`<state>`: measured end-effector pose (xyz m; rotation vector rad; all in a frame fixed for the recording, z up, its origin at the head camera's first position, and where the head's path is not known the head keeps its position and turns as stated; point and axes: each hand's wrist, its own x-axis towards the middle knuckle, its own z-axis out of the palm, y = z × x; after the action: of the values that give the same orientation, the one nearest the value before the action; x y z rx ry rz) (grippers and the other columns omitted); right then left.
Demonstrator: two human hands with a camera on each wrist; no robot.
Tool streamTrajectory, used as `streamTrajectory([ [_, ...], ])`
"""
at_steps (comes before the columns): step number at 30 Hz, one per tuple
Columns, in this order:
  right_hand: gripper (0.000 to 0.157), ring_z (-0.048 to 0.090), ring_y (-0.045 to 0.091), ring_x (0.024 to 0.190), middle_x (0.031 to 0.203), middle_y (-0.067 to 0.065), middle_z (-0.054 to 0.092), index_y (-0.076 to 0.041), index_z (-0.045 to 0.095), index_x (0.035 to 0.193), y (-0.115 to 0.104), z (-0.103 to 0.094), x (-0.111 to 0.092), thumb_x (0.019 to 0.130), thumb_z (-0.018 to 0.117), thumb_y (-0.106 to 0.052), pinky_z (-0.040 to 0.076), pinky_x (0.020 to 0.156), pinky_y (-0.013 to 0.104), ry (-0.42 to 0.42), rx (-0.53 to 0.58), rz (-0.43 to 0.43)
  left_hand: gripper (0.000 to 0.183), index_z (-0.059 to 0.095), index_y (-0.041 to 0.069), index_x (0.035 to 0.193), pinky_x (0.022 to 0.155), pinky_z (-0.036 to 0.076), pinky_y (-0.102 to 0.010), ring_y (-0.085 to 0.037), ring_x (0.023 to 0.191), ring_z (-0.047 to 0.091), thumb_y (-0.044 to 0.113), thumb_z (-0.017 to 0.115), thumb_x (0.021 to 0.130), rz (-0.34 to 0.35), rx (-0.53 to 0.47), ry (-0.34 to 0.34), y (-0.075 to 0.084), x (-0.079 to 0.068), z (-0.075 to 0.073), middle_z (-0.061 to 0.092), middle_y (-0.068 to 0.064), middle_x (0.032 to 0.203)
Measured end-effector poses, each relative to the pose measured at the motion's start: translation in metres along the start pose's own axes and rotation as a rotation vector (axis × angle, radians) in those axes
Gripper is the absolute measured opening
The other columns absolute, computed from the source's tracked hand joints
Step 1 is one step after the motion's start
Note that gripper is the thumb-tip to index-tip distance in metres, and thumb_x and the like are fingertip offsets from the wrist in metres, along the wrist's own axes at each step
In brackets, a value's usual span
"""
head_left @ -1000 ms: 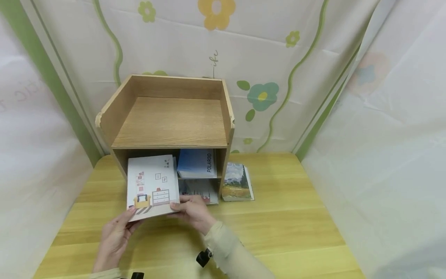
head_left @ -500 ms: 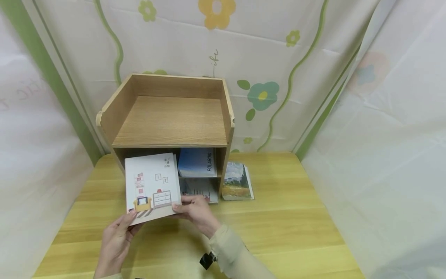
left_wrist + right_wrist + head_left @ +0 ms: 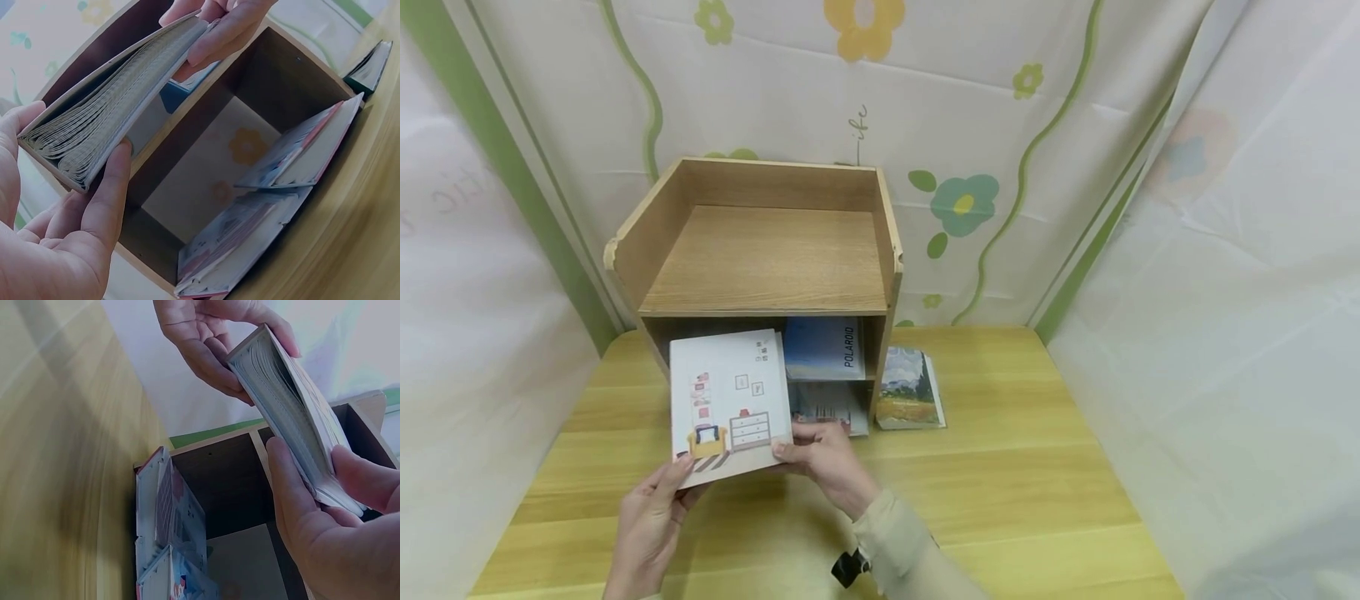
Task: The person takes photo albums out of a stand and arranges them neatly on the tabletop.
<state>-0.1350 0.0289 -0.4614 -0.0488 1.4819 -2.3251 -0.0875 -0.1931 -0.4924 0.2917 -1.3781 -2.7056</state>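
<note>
1. White book [image 3: 730, 400] with a drawn sofa and chest on its cover is held in front of the shelf [image 3: 767, 315], off the desk [image 3: 1015, 467], toward the left side of the middle opening. Whether its far edge is inside cannot be told.
2. Left hand [image 3: 651, 517] grips the near left corner, thumb on the cover and fingers curled underneath.
3. Right hand [image 3: 827, 458] pinches the near right corner the same way; on both hands the gap is only the book's thickness.
4. Step in hand, as I judge it: guiding this book at the mouth of the middle compartment [image 3: 874, 337]. A move from here calls for keeping both corners level and its right edge off the neighbour.
5. That neighbour, a blue book [image 3: 823, 348] marked POLAROID, sits at the compartment's right end.
6. Below, the lower compartment [image 3: 281, 69] holds two books [image 3: 312, 144] lying side by side.
7. Outside, a painted-cover book [image 3: 912, 390] lies on the desk, just beside the shelf's right edge.
</note>
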Motion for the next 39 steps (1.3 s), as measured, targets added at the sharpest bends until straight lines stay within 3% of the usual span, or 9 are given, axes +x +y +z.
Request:
streamTrajectory([
  [17,0.035,0.068,0.032,0.096,0.114,0.02,0.067,0.007,0.066,0.117,0.005,-0.021,-0.005,0.083,0.065,0.014,0.054,0.09,0.046,0.005,0.012,-0.021,0.02,0.078,0.01,0.092,0.082,0.057,-0.028,-0.014,0.085,0.068,-0.003,0.063,0.094,-0.007,0.065,0.026,-0.008,-0.001,0.015,0.072,-0.007,0.095],
  [25,0.034,0.068,0.031,0.097,0.116,0.02,0.067,0.007,0.065,0.119,0.002,-0.034,-0.011,0.085,0.065,0.011,0.055,0.089,0.042,-0.01,-0.017,-0.027,0.022,0.078,0.011,0.09,0.079,0.057,-0.025,-0.013,0.083,0.068,-0.004,0.062,0.094,0.001,0.061,-0.009,-0.015,-0.001,0.025,0.072,-0.006,0.091],
  [33,0.036,0.066,0.034,0.102,0.124,0.019,0.062,0.005,0.064,0.122,0.001,-0.051,-0.022,0.086,0.064,0.01,0.053,0.092,0.044,-0.021,-0.045,-0.059,0.025,0.077,0.017,0.089,0.075,0.058,-0.024,-0.013,0.08,0.068,-0.005,0.064,0.092,-0.026,0.13,-0.009,-0.025,-0.003,0.035,0.073,-0.005,0.09],
  [39,0.037,0.065,0.034,0.104,0.125,0.021,0.061,0.005,0.062,0.125,0.003,-0.063,-0.031,0.087,0.064,0.008,0.052,0.094,0.044,-0.011,-0.05,-0.062,0.019,0.074,0.013,0.093,0.079,0.058,-0.026,-0.015,0.082,0.068,-0.005,0.066,0.091,-0.037,0.161,-0.022,-0.037,-0.004,0.039,0.072,-0.006,0.093],
])
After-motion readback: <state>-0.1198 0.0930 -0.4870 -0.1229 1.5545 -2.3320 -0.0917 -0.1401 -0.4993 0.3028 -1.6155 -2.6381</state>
